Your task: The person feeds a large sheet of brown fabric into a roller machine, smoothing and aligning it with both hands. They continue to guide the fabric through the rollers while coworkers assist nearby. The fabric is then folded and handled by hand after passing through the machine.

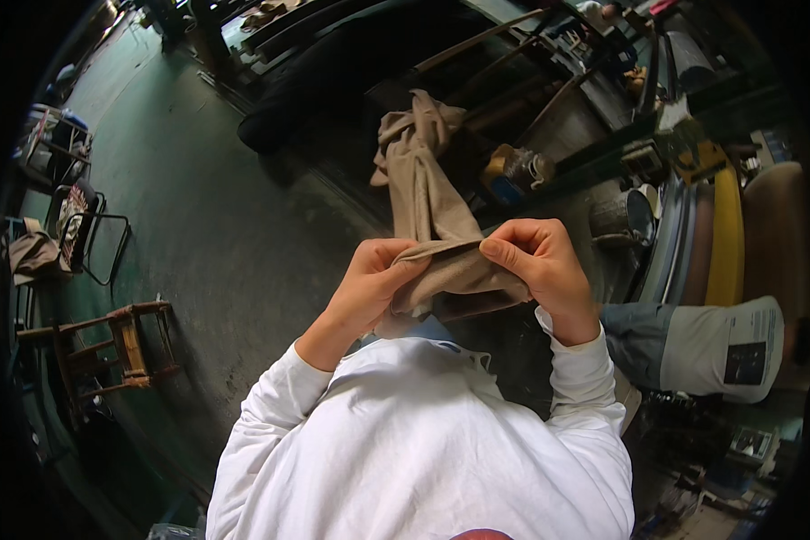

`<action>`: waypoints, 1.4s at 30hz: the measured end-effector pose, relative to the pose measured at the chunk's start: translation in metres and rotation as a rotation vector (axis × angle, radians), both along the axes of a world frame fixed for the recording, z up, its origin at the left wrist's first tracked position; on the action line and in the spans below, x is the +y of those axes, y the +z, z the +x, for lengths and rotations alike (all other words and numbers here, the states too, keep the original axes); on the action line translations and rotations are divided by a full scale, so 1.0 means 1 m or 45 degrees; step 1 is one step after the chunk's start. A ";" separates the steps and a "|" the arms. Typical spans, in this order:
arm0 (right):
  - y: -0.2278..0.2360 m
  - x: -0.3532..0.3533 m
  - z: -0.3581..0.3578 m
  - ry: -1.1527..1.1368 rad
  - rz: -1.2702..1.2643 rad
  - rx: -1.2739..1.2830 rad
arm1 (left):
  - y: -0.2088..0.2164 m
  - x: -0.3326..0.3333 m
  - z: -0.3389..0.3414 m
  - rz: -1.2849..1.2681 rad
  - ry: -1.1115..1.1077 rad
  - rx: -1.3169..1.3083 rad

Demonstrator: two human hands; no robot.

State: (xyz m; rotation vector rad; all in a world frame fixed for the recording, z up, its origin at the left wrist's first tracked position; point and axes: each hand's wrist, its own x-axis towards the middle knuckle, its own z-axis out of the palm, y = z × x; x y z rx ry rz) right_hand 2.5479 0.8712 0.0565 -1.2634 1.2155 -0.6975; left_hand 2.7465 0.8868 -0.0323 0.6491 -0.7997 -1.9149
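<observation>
A length of tan cloth stretches away from me, bunched and twisted at its far end. In front of my chest its near edge is pinched between both hands. My left hand grips a fold with thumb and fingers. On the other side, my right hand holds the same edge, its thumb lying on top and its fingers tucked beneath. The edge is drawn fairly straight from one hand to the other, and a flap of cloth droops below it. What supports the far end cannot be made out.
A wooden stool and a metal-framed chair stand on the green floor at left. Dark rolls lie ahead. To the right are a bucket, long upright rolls and a person in a white shirt.
</observation>
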 end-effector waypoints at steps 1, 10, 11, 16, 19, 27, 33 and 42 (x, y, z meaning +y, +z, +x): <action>-0.003 0.007 -0.005 -0.042 -0.132 0.041 | 0.001 0.004 -0.003 -0.015 -0.001 -0.018; -0.138 0.110 -0.063 -0.319 1.199 -1.003 | -0.007 0.080 -0.069 -0.497 -0.219 -0.301; -0.166 0.112 -0.076 -0.294 1.131 -1.223 | -0.007 0.092 -0.081 -0.543 -0.441 -0.330; -0.167 0.112 -0.119 -0.617 0.733 -1.125 | -0.001 0.126 -0.153 -0.907 -0.916 -0.085; -0.118 0.130 -0.166 -0.711 0.251 -0.891 | -0.005 0.147 -0.196 -1.119 -1.064 0.065; -0.013 0.224 -0.259 -0.393 -0.273 -0.797 | 0.016 0.098 -0.265 -1.056 -0.181 -0.327; 0.003 0.262 -0.329 -0.608 -0.496 -0.445 | -0.002 0.109 -0.328 -0.382 -0.716 -0.315; 0.015 0.207 -0.380 -0.280 -0.749 -0.099 | 0.070 0.075 -0.409 -1.430 -0.943 -0.268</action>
